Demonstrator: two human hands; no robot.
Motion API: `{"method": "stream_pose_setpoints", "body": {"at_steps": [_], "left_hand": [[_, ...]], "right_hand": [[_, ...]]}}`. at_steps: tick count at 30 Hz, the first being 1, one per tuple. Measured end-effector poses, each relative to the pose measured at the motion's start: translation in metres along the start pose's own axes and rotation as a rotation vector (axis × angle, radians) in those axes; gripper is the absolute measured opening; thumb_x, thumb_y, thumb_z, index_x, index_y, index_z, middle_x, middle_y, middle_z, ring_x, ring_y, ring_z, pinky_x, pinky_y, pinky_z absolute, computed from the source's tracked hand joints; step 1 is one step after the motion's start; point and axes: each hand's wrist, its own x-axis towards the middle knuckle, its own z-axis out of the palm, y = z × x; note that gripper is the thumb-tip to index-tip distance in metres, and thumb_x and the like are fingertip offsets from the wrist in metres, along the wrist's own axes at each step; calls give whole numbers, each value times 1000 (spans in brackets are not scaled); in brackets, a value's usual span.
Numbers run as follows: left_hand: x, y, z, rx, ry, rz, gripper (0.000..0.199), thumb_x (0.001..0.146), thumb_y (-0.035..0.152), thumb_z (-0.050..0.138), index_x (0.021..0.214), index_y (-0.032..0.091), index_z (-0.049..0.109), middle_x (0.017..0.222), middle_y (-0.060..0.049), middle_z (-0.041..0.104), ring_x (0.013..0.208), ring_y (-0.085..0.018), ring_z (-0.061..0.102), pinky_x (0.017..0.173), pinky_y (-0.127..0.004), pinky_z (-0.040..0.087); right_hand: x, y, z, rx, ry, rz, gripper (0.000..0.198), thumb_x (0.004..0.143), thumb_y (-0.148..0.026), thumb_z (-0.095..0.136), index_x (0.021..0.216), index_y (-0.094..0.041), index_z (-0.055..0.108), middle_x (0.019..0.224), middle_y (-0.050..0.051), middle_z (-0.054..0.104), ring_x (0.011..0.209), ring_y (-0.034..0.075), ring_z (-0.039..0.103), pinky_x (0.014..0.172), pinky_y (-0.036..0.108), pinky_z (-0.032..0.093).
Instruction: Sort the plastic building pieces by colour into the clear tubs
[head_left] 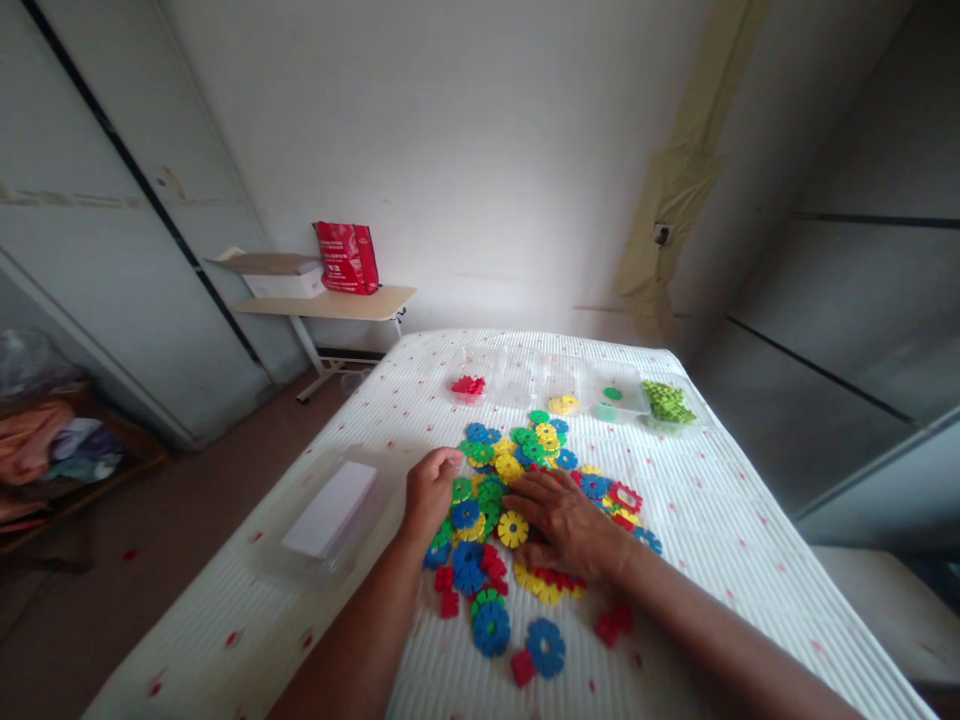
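A loose pile of plastic flower-shaped discs in blue, green and yellow lies on the table, mixed with red notched pieces. My left hand (430, 492) is at the pile's left edge, its fingers curled and the thumb against the forefinger. Whatever it may hold is hidden. Over the middle of the pile my right hand (568, 520) lies palm down, fingers stretched out and thumb apart. A yellow disc (513, 529) shows between its thumb and fingers. Nearer me are a blue disc (545, 647) and a red piece (523, 668).
Clear plastic trays stand at the table's far side, holding red pieces (469, 386), yellow discs (563, 404), green discs (613, 393) and light-green pieces (667, 402). A plastic box with a white card (331, 508) sits at left. Behind, a side table (360, 303) bears a red bag (347, 258).
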Motion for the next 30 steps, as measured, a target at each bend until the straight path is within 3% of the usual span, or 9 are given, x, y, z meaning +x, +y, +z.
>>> {"method": "stream_pose_setpoints", "body": {"at_steps": [3,6,10,13,15,19,23,27,30], "left_hand": [[0,-2,0,7,-6,0,24,75,26,44,84,17,64,84,-5,69,78,-19,64,71,-29,49],[0,-3,1,6,-12,3,24,75,26,44,84,17,64,84,-5,69,77,-19,64,71,-30,49],[1,-4,1,-4,-19,5,24,75,26,45,84,17,64,85,-5,69,78,-19,64,72,-30,50],[1,-5,1,6,-25,8,23,75,26,45,84,17,64,85,-5,69,80,-19,64,74,-30,50],[1,-4,2,17,-28,8,23,75,25,44,84,17,64,85,-5,69,81,-19,64,74,-30,49],[1,-2,1,34,-35,10,24,76,26,43,83,17,64,87,-5,69,79,-18,64,74,-30,49],[0,0,1,53,-27,17,24,75,26,44,83,18,65,87,-4,70,80,-18,64,74,-29,49],[1,0,0,53,-34,13,24,76,27,43,83,18,65,85,-4,69,77,-18,64,72,-29,50],[1,-1,0,54,-35,19,24,75,26,43,83,18,65,84,-4,69,77,-17,64,72,-28,50]], "right_hand": [[-4,16,-10,-1,18,30,48,84,-49,44,124,-23,50,121,10,55,113,25,44,95,42,30],[-8,29,-15,-29,25,95,35,87,-46,41,103,-24,63,108,8,60,104,22,49,88,38,36],[-14,45,-18,-112,32,273,30,89,-37,40,82,-22,65,92,6,63,93,20,54,84,35,38],[-20,52,-24,-174,88,380,25,88,-31,42,85,-22,66,93,8,64,92,20,55,85,35,38],[-23,50,-30,-162,132,362,25,88,-31,43,91,-22,66,98,8,64,95,21,55,85,35,38],[-25,24,-31,-44,145,123,28,85,-35,48,105,-23,63,111,9,61,103,21,53,89,37,38],[-17,-9,-12,-1,-38,-58,34,78,-37,58,111,-29,60,129,4,51,117,23,43,97,41,30],[-9,-10,5,-110,-39,39,42,80,-38,54,121,-31,52,139,4,39,124,27,34,99,47,23],[-8,4,5,-204,44,180,37,84,-32,49,121,-29,52,131,7,48,116,26,41,97,46,24]]}}
